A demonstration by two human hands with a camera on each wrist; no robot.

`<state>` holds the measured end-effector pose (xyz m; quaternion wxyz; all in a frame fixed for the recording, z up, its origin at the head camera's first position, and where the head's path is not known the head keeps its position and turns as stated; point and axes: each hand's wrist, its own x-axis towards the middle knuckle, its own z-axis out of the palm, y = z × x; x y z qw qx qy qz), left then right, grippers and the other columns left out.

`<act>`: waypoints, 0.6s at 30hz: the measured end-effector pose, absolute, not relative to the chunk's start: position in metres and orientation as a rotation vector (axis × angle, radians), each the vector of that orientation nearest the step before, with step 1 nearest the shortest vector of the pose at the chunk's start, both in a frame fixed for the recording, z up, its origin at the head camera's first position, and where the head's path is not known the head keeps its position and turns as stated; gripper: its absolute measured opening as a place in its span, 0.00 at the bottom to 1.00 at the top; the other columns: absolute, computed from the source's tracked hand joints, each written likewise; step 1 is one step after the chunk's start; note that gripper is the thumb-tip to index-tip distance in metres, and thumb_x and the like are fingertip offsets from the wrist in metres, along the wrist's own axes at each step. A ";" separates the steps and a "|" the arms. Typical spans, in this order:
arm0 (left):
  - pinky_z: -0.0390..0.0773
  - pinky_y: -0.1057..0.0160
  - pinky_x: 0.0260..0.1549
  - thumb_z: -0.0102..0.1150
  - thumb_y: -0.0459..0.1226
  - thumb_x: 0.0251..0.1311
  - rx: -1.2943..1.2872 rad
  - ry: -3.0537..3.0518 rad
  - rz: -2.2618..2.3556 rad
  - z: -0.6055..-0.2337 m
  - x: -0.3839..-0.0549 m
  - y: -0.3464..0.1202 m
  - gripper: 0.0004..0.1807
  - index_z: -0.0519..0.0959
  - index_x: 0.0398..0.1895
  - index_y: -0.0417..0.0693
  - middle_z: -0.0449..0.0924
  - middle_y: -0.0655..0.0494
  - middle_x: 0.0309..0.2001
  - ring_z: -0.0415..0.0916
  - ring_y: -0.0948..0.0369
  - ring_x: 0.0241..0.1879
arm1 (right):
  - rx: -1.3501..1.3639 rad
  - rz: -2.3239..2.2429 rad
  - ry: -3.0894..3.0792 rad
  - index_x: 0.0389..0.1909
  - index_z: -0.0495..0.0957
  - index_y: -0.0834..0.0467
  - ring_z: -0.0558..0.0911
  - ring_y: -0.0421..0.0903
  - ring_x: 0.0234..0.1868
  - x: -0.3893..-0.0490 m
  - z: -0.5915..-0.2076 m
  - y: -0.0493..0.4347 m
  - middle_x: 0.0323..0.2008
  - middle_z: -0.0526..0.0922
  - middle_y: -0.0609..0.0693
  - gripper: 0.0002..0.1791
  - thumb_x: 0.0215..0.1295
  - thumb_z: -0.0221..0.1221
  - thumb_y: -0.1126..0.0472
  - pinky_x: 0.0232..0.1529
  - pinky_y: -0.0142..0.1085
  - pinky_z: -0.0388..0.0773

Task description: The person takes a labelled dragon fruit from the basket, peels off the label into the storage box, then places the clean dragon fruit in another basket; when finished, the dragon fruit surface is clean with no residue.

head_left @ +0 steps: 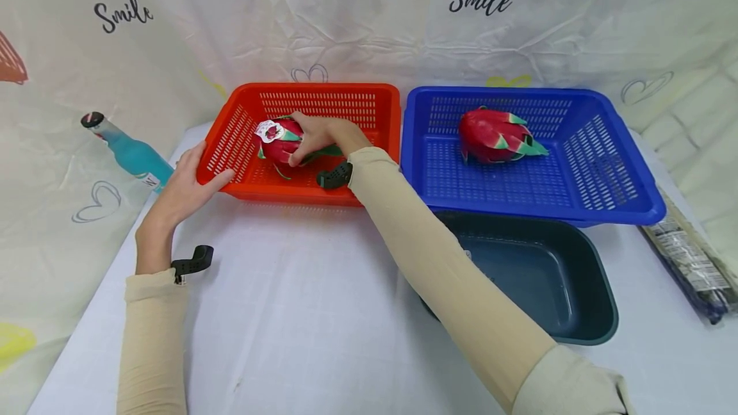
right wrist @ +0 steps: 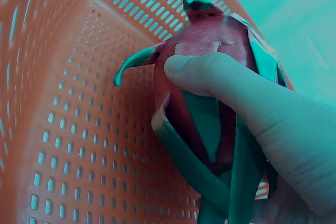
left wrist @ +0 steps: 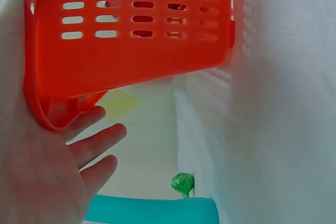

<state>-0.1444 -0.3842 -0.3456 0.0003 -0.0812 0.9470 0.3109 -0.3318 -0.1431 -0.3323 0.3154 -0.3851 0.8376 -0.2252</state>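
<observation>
We are watching a dragon fruit (head_left: 277, 152) with a white sticker (head_left: 268, 130) sitting inside the red slotted basket (head_left: 288, 194), our landmark. The right hand (head_left: 319, 136) is holding it, thumb and fingers curling around its sides; we are not seeing whether its underside is touching the basket floor. The left hand (head_left: 187, 186) is resting against the basket's left rim, its fingers spreading wide outside the wall.

We are judging the step in hand as gripping the fruit while steadying the basket; the next move is probably calling for a firm, gentle hold that is sparing the leafy scales.

Just right of the red basket, a blue slotted basket (head_left: 450, 186) is holding a second dragon fruit (head_left: 491, 139). A dark green tub (head_left: 533, 271) is standing nearer than the red basket and to its right; the right sleeve (head_left: 438, 242) is hiding part of its inside, so we are leaving its full contents open. Left of the red basket, a turquoise bottle (head_left: 137, 157) is leaning in our view.
</observation>
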 end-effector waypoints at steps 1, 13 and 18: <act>0.73 0.33 0.52 0.52 0.63 0.60 -0.256 2.975 0.977 -0.346 -0.144 -0.384 0.52 0.35 0.78 0.62 0.45 0.42 0.76 0.54 0.41 0.68 | -1.012 -0.592 2.206 0.73 0.43 0.51 0.64 0.44 0.64 -0.332 -0.332 -0.143 0.64 0.63 0.49 0.54 0.53 0.65 0.41 0.62 0.36 0.71; 0.73 0.34 0.52 0.52 0.63 0.59 -0.267 2.993 0.974 -0.347 -0.145 -0.384 0.53 0.34 0.78 0.61 0.45 0.43 0.76 0.54 0.41 0.68 | -1.079 -0.765 2.147 0.67 0.48 0.48 0.66 0.46 0.60 -0.334 -0.331 -0.148 0.64 0.62 0.53 0.43 0.57 0.63 0.46 0.59 0.34 0.70; 0.74 0.34 0.52 0.53 0.63 0.59 -0.277 2.996 0.978 -0.348 -0.144 -0.384 0.53 0.34 0.78 0.62 0.45 0.44 0.77 0.55 0.41 0.68 | -1.096 -0.783 2.103 0.69 0.47 0.47 0.66 0.46 0.60 -0.334 -0.332 -0.147 0.65 0.61 0.53 0.43 0.59 0.63 0.48 0.58 0.33 0.69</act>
